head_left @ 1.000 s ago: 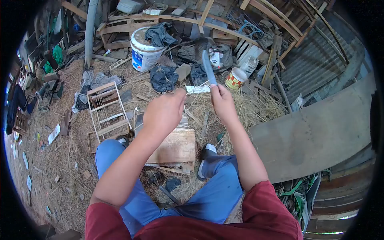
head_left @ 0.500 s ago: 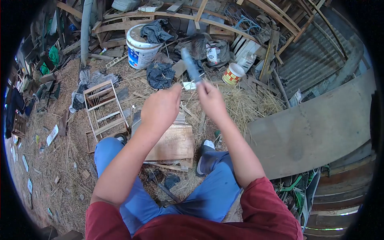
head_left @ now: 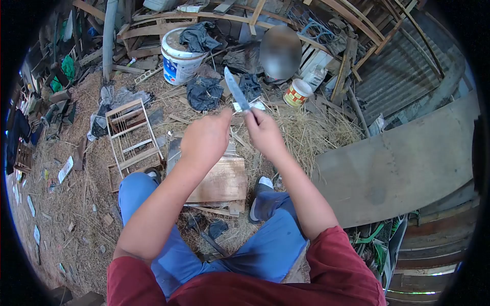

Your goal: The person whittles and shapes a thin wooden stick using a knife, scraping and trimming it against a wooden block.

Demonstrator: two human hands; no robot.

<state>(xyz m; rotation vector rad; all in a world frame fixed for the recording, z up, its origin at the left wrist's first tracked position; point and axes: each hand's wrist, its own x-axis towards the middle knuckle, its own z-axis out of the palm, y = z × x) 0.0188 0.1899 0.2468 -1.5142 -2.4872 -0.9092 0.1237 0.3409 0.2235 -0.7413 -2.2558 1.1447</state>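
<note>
In the middle of the head view my right hand (head_left: 264,133) is wrapped round the handle of a knife (head_left: 235,90). Its broad metal blade points up and slightly left, away from me. Just left of it, my left hand (head_left: 206,136) is closed with the thumb side toward the knife. A thin pale sliver shows near its fingertips, but what the fist holds is hidden. Below both hands, between my feet, lies a wooden board (head_left: 219,181), partly covered by my left forearm.
A slatted wooden frame (head_left: 133,136) lies on the straw-strewn ground at left. Beyond stand a large white bucket (head_left: 178,64) and a small red-and-yellow bucket (head_left: 297,93), near black plastic bags (head_left: 204,94). A big flat panel (head_left: 398,163) lies at right.
The knife, blurred before, is now sharp, and its tip has shifted slightly left and down. My right hand has moved a little toward me and left. The left hand stays about the same.
</note>
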